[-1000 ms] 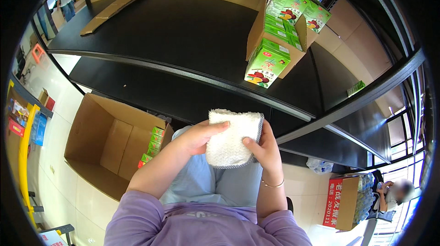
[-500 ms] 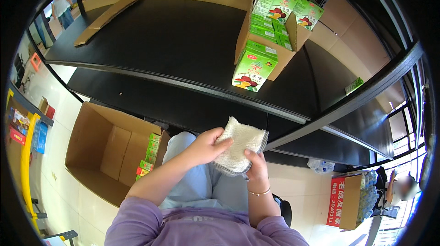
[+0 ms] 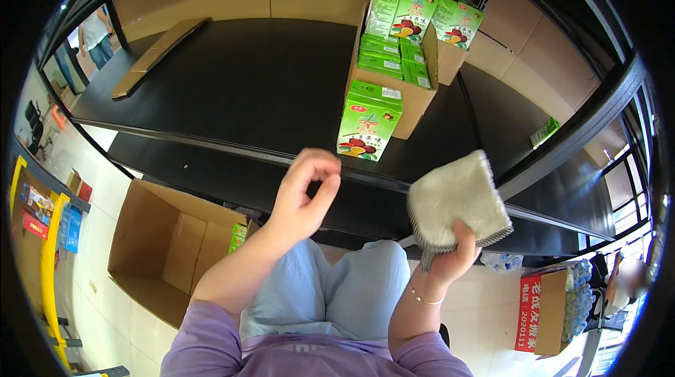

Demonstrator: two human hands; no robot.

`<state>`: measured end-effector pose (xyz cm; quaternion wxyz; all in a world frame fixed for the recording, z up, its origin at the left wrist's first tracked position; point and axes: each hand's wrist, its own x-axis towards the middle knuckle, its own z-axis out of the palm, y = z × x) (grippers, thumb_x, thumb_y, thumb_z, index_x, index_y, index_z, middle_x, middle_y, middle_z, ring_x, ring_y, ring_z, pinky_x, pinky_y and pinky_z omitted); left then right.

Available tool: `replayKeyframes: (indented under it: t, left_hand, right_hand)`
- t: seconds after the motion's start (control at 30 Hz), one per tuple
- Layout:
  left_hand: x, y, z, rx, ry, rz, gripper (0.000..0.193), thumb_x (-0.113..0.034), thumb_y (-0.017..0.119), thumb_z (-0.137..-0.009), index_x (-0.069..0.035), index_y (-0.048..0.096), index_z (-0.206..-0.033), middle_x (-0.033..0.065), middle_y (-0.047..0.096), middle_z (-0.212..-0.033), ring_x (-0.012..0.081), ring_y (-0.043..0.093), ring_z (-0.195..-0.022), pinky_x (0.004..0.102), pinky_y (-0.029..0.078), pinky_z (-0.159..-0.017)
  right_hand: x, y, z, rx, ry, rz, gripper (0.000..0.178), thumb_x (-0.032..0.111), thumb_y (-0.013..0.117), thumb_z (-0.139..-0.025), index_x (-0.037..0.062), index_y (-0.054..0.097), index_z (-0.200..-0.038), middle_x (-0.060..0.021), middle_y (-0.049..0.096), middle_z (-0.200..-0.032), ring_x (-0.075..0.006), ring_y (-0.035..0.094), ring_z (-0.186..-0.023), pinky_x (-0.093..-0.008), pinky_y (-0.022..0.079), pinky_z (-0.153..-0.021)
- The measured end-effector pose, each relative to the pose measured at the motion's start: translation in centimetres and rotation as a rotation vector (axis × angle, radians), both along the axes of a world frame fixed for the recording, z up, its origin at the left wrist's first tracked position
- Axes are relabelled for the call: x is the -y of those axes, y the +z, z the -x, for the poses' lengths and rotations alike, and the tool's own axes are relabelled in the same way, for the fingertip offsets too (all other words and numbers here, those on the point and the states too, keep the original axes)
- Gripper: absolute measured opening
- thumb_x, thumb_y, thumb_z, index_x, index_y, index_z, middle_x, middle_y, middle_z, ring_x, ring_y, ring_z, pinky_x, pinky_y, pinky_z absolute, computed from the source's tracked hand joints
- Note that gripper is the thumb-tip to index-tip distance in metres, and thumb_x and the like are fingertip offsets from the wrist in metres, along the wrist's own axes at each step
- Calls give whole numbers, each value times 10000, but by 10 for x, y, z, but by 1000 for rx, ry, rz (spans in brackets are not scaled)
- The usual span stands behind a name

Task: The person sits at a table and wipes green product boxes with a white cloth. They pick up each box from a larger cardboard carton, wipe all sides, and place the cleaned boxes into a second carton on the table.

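Observation:
My right hand (image 3: 457, 259) grips a folded cream-coloured cleaning cloth (image 3: 457, 198) with a dark checked edge. The thumb lies on top and the other fingers are mostly hidden under the cloth. It hangs just in front of the black shelf edge. To the left, my left hand (image 3: 306, 191) is raised, its fingers curled toward the thumb in a loop with nothing visible in them. Beyond that hand, a green drink box (image 3: 370, 120) with fruit pictures stands upright on the black shelf (image 3: 232, 82), apart from my fingers.
An open cardboard box (image 3: 429, 99) of green drink boxes sits behind the single one. A flat cardboard strip (image 3: 158, 57) lies at the shelf's far left. Below left, a large open carton (image 3: 140, 236) stands on the floor. At right is a carton of bottles (image 3: 555, 307).
My left hand has let go of the cloth and moved up and left, curling its fingers. My right hand has carried the cloth to the right. The view has shifted slightly.

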<state>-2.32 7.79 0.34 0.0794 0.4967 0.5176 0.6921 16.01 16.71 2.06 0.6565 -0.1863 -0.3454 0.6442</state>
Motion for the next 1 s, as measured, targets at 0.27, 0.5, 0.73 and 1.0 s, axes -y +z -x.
replayKeyframes:
  t: [0.27,0.5,0.73,1.0]
  left_hand:
    - [-66,13,36,-72,175,-65,320,-75,553,-787,-9,407,-1065,121,420,-1070,202,448,-963,305,380,-824]
    - [-69,26,28,142,-64,20,330,-191,477,-885,21,372,-1116,109,498,-1065,158,481,-977,284,380,-857]
    - [-68,30,34,-25,-21,157,365,-260,469,-889,26,388,-1101,151,516,-1039,199,529,-933,299,411,-814]
    - [-65,28,38,-64,-85,215,469,-348,448,-888,6,292,-1152,175,497,-1056,259,530,-971,328,416,-818]
  right_hand:
    - [-44,-2,77,474,-166,-473,267,-88,448,-669,-6,490,-920,-79,455,-911,-196,450,-877,-265,355,-811]
    - [-50,-4,93,499,100,-742,469,47,581,-684,41,372,-1104,-177,344,-1189,-278,373,-1100,-347,303,-932]
    - [-45,-2,97,144,392,-481,603,528,298,-877,28,348,-1211,-131,347,-1273,-209,369,-1166,-348,298,-973]
    - [-44,-2,105,-48,511,-212,266,248,322,-883,47,374,-1047,-94,490,-1037,-173,493,-953,-314,399,-857]
